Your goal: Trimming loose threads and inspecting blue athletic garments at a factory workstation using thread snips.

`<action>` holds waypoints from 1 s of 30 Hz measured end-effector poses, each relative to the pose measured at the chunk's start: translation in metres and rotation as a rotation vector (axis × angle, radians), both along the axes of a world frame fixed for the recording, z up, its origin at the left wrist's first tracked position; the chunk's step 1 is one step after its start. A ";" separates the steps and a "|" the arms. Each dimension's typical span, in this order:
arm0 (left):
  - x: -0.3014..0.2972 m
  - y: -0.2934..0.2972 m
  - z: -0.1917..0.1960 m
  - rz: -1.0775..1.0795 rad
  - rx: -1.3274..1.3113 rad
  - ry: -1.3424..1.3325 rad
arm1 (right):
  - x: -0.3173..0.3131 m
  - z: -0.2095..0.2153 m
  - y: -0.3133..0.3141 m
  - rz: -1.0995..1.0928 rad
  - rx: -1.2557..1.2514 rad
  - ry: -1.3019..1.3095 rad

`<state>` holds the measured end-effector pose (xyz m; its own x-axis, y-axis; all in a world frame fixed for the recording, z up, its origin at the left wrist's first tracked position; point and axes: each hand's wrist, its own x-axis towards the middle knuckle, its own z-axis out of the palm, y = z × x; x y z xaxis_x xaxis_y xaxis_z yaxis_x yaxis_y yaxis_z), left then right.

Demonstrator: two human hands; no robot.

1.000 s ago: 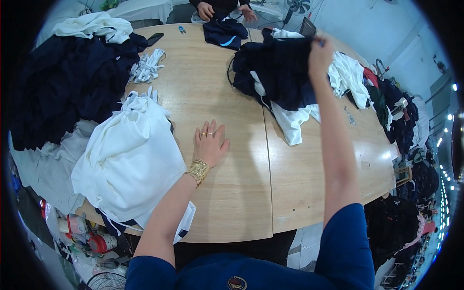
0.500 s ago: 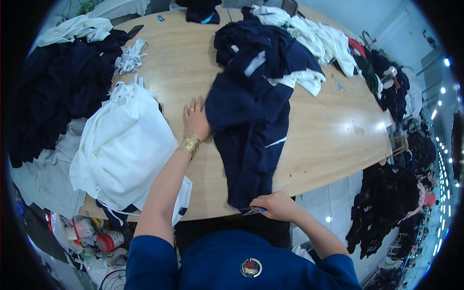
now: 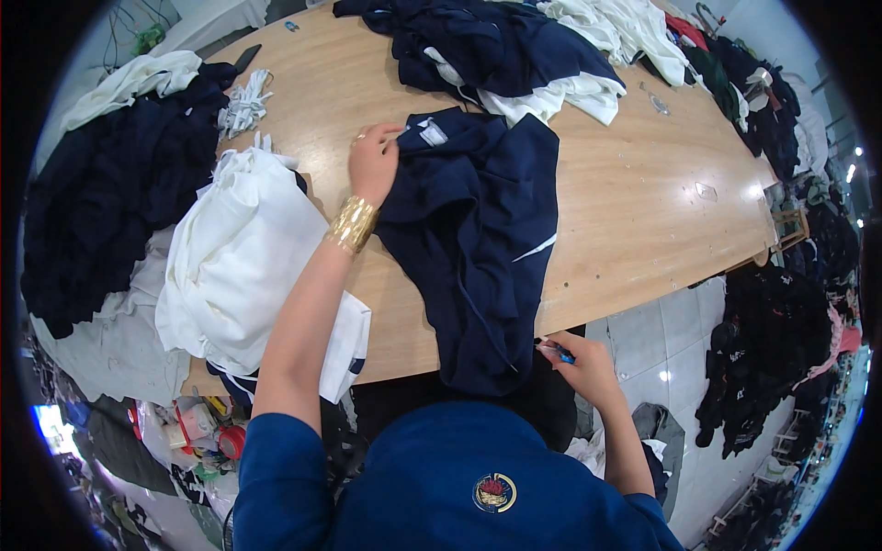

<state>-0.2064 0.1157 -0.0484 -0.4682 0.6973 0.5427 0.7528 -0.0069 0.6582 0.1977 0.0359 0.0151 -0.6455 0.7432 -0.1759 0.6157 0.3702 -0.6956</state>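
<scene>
Nearest, the right hand (image 3: 588, 365) is pinching a small blue-tipped tool (image 3: 557, 350) in closed fingers at the navy garment (image 3: 478, 248)'s hem. The garment is lying spread on the table (image 3: 634, 211), barely worked yet. Farther off, the left hand (image 3: 372, 163) is pressing its collar, fingers curled on cloth.

garment (image 3: 478, 248): navy, thin white stripe on one side, white label at neck
bracelet (image 3: 353, 224): gold
small tool (image 3: 557, 351): blue, in right hand (image 3: 584, 365)
folded stack (image 3: 241, 257): white
table (image 3: 634, 211): light wood grain
left pile (image 3: 101, 202): dk navy
far heap (image 3: 514, 50): navy + white mix
sleeves (image 3: 285, 477): blue
</scene>
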 end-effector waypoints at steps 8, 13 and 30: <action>0.019 0.022 0.014 0.107 -0.440 -0.062 | -0.011 -0.003 -0.006 0.129 0.038 0.084; 0.096 -0.029 0.062 -0.365 0.010 -0.078 | 0.004 0.000 -0.003 -0.049 0.044 0.117; 0.186 -0.168 0.014 -0.490 -0.268 -0.285 | -0.058 0.000 0.006 -0.313 0.010 0.326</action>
<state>-0.0201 -0.0521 -0.0344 -0.1606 0.9621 0.2203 0.4983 -0.1137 0.8595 0.1399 0.0420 0.0150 -0.4100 0.9121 0.0077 0.4482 0.2088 -0.8692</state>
